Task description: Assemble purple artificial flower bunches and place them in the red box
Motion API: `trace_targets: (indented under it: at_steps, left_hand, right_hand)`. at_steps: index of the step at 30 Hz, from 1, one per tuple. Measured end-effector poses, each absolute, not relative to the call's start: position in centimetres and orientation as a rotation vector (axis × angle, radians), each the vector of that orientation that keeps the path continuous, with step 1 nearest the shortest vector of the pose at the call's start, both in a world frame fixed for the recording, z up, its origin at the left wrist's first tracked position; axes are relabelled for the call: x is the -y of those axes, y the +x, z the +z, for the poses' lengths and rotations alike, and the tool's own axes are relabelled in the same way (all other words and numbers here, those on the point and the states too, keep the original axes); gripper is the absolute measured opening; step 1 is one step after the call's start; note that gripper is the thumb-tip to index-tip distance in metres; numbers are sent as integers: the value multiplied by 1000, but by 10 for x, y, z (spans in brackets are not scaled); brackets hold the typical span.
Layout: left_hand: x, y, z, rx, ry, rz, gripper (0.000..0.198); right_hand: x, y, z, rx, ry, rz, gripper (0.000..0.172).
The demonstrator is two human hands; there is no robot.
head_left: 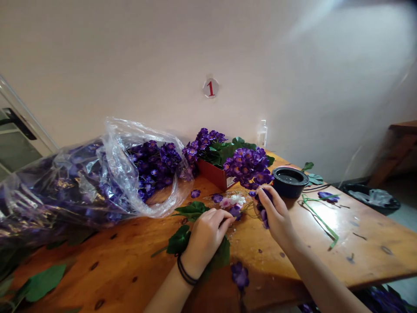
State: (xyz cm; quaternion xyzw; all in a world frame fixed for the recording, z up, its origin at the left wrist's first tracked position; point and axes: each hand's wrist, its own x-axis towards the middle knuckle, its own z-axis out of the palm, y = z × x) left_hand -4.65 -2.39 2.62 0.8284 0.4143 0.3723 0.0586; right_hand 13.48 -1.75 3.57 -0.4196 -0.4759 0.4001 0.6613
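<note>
My left hand (211, 228), with a dark band at the wrist, is pinched closed over the middle of the table. A purple artificial flower (236, 211) shows right at its fingertips. My right hand (275, 213) is wrapped around several purple artificial flowers (263, 208), partly hidden by the fingers. Thin green stems (250, 210) run between the two hands. Pink and white blossoms (237, 200) lie just beyond the left fingertips. Green leaves (179, 239) spread beside and under the left hand. A loose purple blossom (240, 274) rests near the table's front edge.
A clear plastic bag (81, 182) full of purple flowers covers the left side. Behind my hands, a red box (213, 173) holds flower bunches and leaves. At right are a dark round pot (289, 182), green stems (321, 221) and a black bin (371, 198) beyond the table edge.
</note>
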Motion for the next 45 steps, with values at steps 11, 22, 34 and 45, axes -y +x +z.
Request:
trace_targets:
  at_steps: [11,22,34,45]
  left_hand:
    - [24,-47,27,-1254,2514,1142,12]
    - [25,-47,25,-1254,2551,1124,12]
    - [25,-47,26,-1273,2574,1107,12]
    - [23,-47,27,-1268,2656,1050,10]
  right_hand:
    - [16,140,29,1020,-947,936,32]
    - [18,141,28,1049,-952,949,32]
    - [21,140,32,1068,-982,927,34]
    - [21,138,32,1148,-991,896,34]
